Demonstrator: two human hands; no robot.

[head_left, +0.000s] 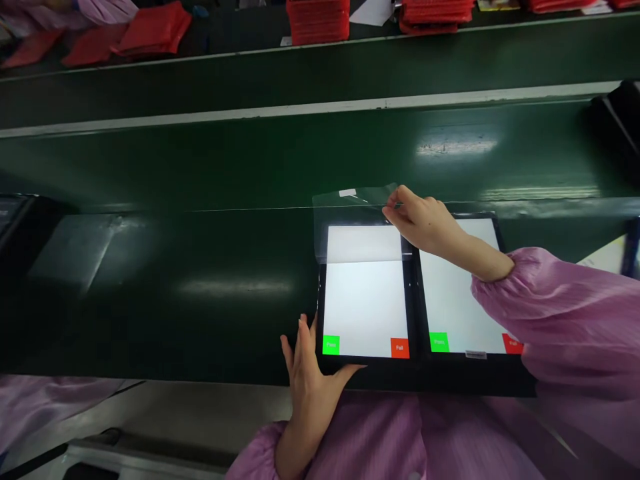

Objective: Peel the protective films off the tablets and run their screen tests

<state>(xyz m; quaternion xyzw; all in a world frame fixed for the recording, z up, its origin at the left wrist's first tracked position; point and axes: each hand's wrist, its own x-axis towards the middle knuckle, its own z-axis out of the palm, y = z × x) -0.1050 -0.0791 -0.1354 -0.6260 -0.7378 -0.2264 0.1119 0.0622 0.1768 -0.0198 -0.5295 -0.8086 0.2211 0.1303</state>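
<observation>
The right hand (420,223) pinches the protective film (350,207) narrowly, lifted past the top edge of the left tablet (365,307). The left hand (310,380) spreads wide around that tablet's lower left corner. A 2nd tablet (460,300) sits just beside it on the green conveyor belt (150,267), which extends past the frame's left edge.

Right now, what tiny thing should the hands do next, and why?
Probably the right hand should peel the clear film back a little more, slowly. Its far part is up off the white screen, but the rest seems to lie flat. The left hand holds the near corner of the tablet, so the tablet can stay steady.
</observation>
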